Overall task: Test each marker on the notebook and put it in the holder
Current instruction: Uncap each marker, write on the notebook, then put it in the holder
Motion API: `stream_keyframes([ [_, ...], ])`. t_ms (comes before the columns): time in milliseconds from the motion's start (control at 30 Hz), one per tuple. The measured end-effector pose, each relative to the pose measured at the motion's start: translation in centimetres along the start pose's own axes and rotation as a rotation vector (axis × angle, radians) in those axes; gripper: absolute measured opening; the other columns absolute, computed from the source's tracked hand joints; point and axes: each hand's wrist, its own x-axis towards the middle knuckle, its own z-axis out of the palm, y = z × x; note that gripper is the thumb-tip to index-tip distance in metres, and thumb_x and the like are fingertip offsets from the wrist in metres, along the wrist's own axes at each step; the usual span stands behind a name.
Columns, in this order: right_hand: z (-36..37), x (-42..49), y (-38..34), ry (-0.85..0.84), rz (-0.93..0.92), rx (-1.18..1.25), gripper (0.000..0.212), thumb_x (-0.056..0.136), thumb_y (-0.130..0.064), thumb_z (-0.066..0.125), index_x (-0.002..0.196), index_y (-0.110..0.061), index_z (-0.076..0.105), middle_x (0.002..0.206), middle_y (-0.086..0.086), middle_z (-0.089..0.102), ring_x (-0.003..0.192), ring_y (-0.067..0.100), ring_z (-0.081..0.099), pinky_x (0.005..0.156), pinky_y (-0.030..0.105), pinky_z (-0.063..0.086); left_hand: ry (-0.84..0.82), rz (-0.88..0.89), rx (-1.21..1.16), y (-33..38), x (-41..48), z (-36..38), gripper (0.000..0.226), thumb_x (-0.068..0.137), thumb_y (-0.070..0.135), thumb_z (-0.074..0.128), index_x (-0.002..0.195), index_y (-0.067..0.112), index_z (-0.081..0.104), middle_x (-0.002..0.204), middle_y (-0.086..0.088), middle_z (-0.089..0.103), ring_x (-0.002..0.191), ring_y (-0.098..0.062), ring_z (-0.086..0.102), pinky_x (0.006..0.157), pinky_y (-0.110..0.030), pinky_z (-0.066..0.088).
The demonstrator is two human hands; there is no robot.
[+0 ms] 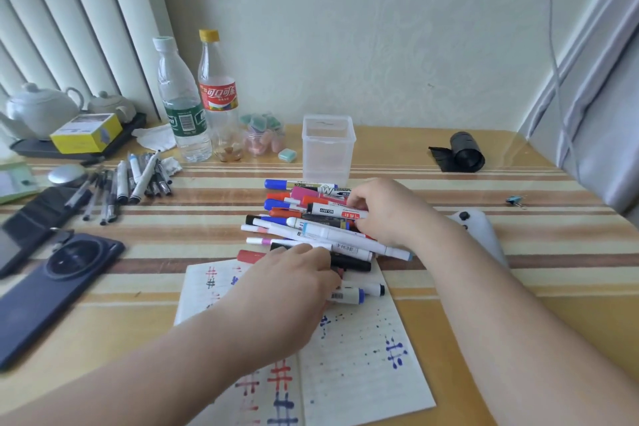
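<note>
A pile of markers [311, 228] in several colours lies on the table, partly over the top edge of the open notebook [359, 356], whose pages carry red, blue and black test marks. Behind the pile stands the clear plastic holder [327, 149], with nothing in it. My right hand [390, 211] pinches the end of a white marker with a black cap [328, 209] on top of the pile. My left hand [290, 290] reaches over the notebook, its fingers curled over a white marker with a blue band [349, 296] at the pile's near edge.
Two plastic bottles [193, 107] and a jar of clips [262, 138] stand at the back. A group of pens [131, 183], a dark phone [52, 290] and a tray with teapots [41, 114] fill the left. A black roll [463, 152] and a white device [480, 228] lie right.
</note>
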Motion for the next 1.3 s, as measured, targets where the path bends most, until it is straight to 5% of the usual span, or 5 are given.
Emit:
stream_keyframes([
  [267,-0.1,-0.7,-0.5,0.035,0.073,-0.008,0.011,0.087,-0.016,0.066,0.084,-0.027,0.064,0.085,-0.007,0.064,0.068,0.015,0.06,0.054,0.027,0.046,-0.238,0.029,-0.037,0.5,0.5,-1.9,0.021,0.1,0.015,0.049,0.118,0.024,0.056,0.107,0.008,0.053,0.091,-0.017,0.057,0.08,-0.038,0.054],
  [500,-0.8,-1.7,-0.2,0.034,0.15,0.003,0.012,0.085,-0.016,0.068,0.082,-0.024,0.06,0.081,-0.003,0.064,0.07,0.019,0.06,0.056,0.032,0.046,0.188,-0.182,0.001,-5.1,6.5,-7.0,0.017,0.105,0.037,0.049,0.109,0.021,0.052,0.083,0.011,0.049,0.077,-0.018,0.052,0.058,-0.03,0.039],
  [767,-0.9,-2.2,0.1,0.073,0.172,-0.016,0.011,0.08,-0.023,0.071,0.083,-0.025,0.061,0.08,-0.002,0.065,0.07,0.02,0.063,0.06,0.035,0.052,0.092,-0.321,-0.099,-6.8,9.0,-2.0,0.056,0.098,0.052,0.056,0.146,0.026,0.044,0.141,0.001,0.049,0.136,-0.022,0.039,0.113,-0.04,0.034],
  [933,-2.9,-3.7,2.1,0.116,0.259,0.041,0.012,0.079,-0.029,0.074,0.08,-0.028,0.062,0.075,-0.003,0.068,0.069,0.022,0.066,0.059,0.034,0.053,0.411,-0.333,-0.184,-4.6,1.2,-2.4,0.037,0.091,0.06,0.057,0.084,0.024,0.055,0.082,0.011,0.056,0.076,-0.012,0.053,0.067,-0.03,0.047],
  [1300,2.0,-8.8,-2.5,-0.4,-0.047,1.314,0.027,0.063,-0.007,0.084,0.076,-0.013,0.06,0.072,0.008,0.062,0.065,0.022,0.055,0.059,0.026,0.044,0.272,-0.631,-0.178,-3.6,-2.1,2.1,0.057,0.068,0.077,0.064,0.083,0.028,0.039,0.097,0.01,0.039,0.097,-0.015,0.044,0.075,-0.03,0.042],
])
